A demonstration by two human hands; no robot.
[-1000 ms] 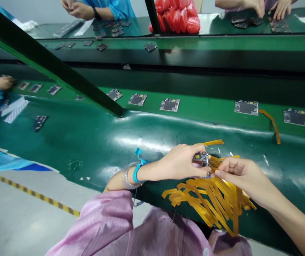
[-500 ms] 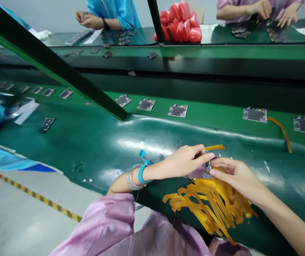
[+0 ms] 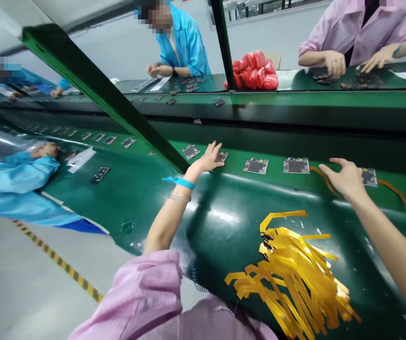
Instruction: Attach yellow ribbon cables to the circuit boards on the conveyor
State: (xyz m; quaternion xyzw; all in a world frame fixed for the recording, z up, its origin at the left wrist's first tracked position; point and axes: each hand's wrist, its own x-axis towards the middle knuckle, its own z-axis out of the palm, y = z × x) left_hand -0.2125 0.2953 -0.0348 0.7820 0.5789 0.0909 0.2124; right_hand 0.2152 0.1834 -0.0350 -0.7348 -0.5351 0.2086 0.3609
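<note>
My left hand [image 3: 210, 158] reaches onto the green belt with its fingers spread, over a circuit board [image 3: 223, 157] that it partly covers. Whether it touches that board I cannot tell. My right hand [image 3: 346, 178] is open, thumb and forefinger apart, beside an orange ribbon cable [image 3: 321, 174] joined to another circuit board [image 3: 296, 165]. Behind this hand, a further board [image 3: 369, 176] is partly hidden and has its own ribbon cable [image 3: 401, 198]. Loose orange ribbon cables [image 3: 295, 269] lie heaped on the green work surface [image 3: 220, 217] in front of me.
More boards [image 3: 255, 165] lie in a row along the belt. A slanted green post [image 3: 117, 108] crosses the left side. Co-workers' hands [image 3: 334, 63] are busy across the line, near red wrapped bundles [image 3: 257, 71]. A blue-sleeved co-worker [image 3: 18, 165] leans in at left.
My hands have parted from over the cable heap, where they held a board, and moved forward to the belt. One more board with a ribbon cable now lies there. The view has tilted up.
</note>
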